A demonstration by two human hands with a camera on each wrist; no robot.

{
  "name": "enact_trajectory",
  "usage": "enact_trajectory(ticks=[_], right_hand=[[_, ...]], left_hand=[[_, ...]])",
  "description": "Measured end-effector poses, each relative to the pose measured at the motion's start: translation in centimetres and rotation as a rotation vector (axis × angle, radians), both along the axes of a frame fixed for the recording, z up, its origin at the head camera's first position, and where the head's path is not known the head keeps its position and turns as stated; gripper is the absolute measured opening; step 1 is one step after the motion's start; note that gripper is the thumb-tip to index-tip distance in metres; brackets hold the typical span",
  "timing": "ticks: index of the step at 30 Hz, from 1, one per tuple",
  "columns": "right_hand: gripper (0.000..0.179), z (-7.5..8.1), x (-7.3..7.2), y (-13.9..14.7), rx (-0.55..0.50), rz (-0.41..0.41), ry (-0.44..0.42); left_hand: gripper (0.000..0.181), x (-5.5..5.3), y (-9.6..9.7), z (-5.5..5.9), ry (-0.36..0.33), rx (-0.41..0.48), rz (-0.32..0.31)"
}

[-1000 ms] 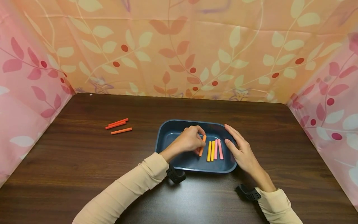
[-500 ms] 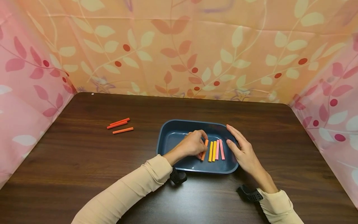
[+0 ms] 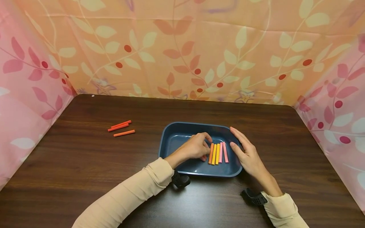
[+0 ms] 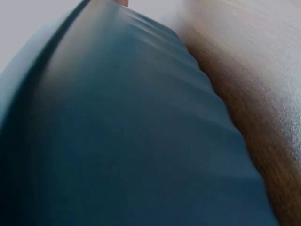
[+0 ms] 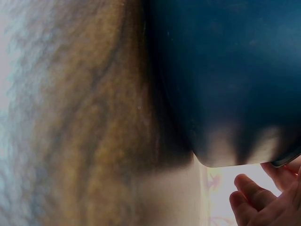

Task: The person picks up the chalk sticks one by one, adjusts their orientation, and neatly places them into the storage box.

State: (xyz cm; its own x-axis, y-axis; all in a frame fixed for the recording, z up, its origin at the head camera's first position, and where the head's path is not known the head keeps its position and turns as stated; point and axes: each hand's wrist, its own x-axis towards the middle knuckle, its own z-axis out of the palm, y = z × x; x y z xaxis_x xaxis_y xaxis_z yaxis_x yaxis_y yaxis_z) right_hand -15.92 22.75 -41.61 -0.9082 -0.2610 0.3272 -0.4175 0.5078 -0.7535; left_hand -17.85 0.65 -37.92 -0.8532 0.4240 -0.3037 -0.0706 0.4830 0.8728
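In the head view, my left hand (image 3: pixel 195 147) is inside the blue tray (image 3: pixel 168 136), its bent fingertips at the left side of a slim orange crayon-like stick (image 3: pixel 211 154). That stick lies alongside a pair of yellow sticks (image 3: pixel 215 154) and a pair of pink sticks (image 3: pixel 223 152); the outer pink one slants a little. My right hand (image 3: pixel 249 155) rests at the tray's right rim with its fingers extended. The right wrist view has the tray's outer wall (image 5: pixel 225 70) and part of the right hand's fingers (image 5: pixel 254 193). The left wrist view is filled mostly by the tray wall (image 4: pixel 141 117).
Left of the tray on the dark wood table (image 3: pixel 71 158) lie a pair of red sticks (image 3: pixel 119 126) and another orange stick (image 3: pixel 124 133). A flowered cloth (image 3: pixel 182 47) hangs behind the table and along both sides.
The orange stick in the tray has shifted right and straightened, and now lies against the yellow sticks, more of it showing beyond my left fingers. My right hand has stayed at the rim.
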Motion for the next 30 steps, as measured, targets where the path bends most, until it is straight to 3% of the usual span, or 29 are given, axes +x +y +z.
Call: enact_trajectory(ticks=[13,21,30], right_hand=[[0.05,0.0,-0.1,0.0,-0.005,-0.001,0.022],[0.05,0.0,-0.2,-0.1,-0.02,0.014,0.03],[0.049,0.0,-0.2,-0.1,-0.005,0.008,0.012]], left_hand=[[0.025,-0.1,0.1,-0.1,0.033,-0.025,-0.053],[0.026,0.0,-0.1,0.1,0.11,-0.068,-0.079],[0.029,0.5,-0.8,1.3,0.205,-0.12,-0.103]])
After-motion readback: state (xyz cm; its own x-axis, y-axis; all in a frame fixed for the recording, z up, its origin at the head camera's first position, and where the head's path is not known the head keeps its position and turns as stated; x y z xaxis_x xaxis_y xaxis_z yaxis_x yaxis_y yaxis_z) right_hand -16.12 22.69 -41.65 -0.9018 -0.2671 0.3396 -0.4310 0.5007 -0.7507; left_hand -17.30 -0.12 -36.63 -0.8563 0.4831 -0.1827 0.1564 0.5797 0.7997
